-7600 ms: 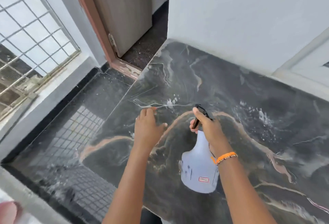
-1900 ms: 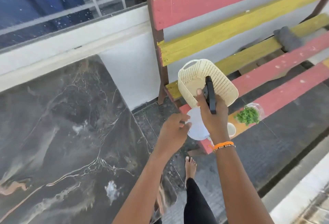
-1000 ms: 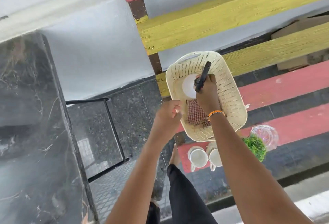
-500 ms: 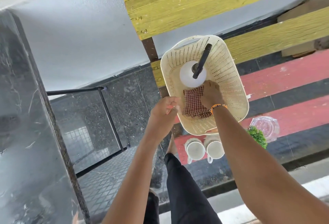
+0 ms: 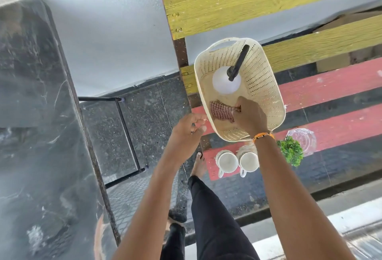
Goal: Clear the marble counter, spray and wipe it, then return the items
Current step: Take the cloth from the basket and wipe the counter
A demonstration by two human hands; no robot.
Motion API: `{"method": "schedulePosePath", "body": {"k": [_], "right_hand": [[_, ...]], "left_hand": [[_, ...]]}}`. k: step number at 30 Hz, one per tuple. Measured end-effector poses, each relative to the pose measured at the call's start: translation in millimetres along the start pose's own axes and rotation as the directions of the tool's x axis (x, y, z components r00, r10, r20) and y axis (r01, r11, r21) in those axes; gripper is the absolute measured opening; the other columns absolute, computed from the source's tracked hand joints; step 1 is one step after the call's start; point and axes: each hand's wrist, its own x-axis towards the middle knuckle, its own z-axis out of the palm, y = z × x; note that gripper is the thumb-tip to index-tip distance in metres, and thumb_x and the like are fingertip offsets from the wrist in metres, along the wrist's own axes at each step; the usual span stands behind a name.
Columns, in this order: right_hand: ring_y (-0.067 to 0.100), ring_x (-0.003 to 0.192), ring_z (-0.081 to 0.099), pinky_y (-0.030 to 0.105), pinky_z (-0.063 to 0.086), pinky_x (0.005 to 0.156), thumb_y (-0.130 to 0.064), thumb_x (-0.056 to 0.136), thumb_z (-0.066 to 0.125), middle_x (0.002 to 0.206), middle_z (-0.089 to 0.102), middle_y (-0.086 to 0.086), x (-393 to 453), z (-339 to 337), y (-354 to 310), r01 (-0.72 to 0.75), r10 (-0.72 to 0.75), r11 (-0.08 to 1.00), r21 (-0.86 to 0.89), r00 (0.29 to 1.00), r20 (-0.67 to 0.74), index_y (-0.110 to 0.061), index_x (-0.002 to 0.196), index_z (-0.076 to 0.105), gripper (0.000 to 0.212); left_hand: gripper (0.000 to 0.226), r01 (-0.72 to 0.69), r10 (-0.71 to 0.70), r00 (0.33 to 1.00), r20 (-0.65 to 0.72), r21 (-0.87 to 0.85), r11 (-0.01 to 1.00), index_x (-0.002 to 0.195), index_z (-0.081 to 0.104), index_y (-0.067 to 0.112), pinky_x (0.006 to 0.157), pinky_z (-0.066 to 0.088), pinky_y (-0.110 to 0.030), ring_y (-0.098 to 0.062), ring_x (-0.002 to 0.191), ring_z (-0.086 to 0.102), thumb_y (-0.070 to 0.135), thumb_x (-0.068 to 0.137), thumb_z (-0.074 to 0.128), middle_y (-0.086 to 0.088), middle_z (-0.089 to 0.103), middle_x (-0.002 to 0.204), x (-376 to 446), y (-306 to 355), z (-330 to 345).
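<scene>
A cream perforated basket sits on the red and yellow bench. The white spray bottle with a black nozzle stands inside it, apart from my hands. My right hand is inside the basket, fingers pinched on the red checked cloth. My left hand hovers just left of the basket, fingers loosely curled, holding nothing. The wet dark marble counter fills the left side.
Two white cups stand on the bench's front slat below the basket. A small green plant and a clear glass jar sit to their right. A black metal frame stands under the counter. My legs are below.
I turned from the counter to the bench and set the spray bottle into the basket. My right hand let go of it and moved down onto the checked cloth.
</scene>
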Motion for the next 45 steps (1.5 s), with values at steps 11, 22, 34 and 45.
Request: {"method": "schedulePosePath", "body": {"k": [11, 22, 34, 45], "right_hand": [[0.012, 0.061, 0.049, 0.026, 0.043, 0.057, -0.015, 0.079, 0.062, 0.065, 0.052, 0.000, -152.9, -64.5, -146.6, 0.112, -0.198, 0.792, 0.600, 0.977, 0.078, -0.014, 0.069, 0.050, 0.015], [0.004, 0.080, 0.061, 0.016, 0.050, 0.073, -0.015, 0.093, 0.049, 0.092, 0.066, 0.000, -311.0, 28.1, -304.0, 0.185, -0.513, 0.668, 0.721, 0.816, 0.267, -0.013, 0.093, 0.063, 0.014], [0.013, 0.113, 0.051, 0.018, 0.039, 0.072, -0.025, 0.091, 0.056, 0.120, 0.054, 0.003, -453.3, 164.6, -427.4, 0.394, -0.699, 0.704, 0.591, 0.531, 0.479, -0.023, 0.127, 0.054, 0.037], [0.011, 0.106, 0.059, 0.025, 0.046, 0.088, -0.013, 0.086, 0.062, 0.113, 0.065, 0.001, -498.0, 244.2, -541.7, 0.418, -0.798, 0.602, 0.680, 0.290, 0.528, -0.018, 0.101, 0.062, 0.015]], "left_hand": [[0.100, -0.310, 0.311, 0.951, -0.006, -0.071, 0.948, 0.147, 0.019, 0.028, 0.104, 0.025, -0.005, 0.009, 0.126, 0.030, 0.024, 0.069, 0.081, 0.016, 0.032, 0.141, -118.5, -31.7, -40.4], [0.029, -0.410, -0.090, 0.859, -0.505, -0.781, 0.471, 0.105, 0.065, 0.018, 0.076, 0.058, -0.036, -0.020, 0.097, 0.069, 0.032, 0.096, 0.041, -0.003, 0.073, 0.102, -296.6, -160.8, -138.3], [0.042, -0.647, -0.215, 0.718, -0.661, -0.749, 0.142, 0.112, 0.064, 0.011, 0.074, 0.057, -0.041, -0.027, 0.103, 0.066, 0.040, 0.083, 0.053, -0.011, 0.070, 0.112, -472.1, -313.2, -214.4], [0.039, -0.674, -0.325, 0.643, -0.694, -0.714, 0.190, 0.094, 0.076, 0.017, 0.074, 0.057, -0.040, -0.027, 0.102, 0.067, 0.044, 0.083, 0.049, -0.010, 0.071, 0.109, -518.5, -390.0, -294.0]]}}
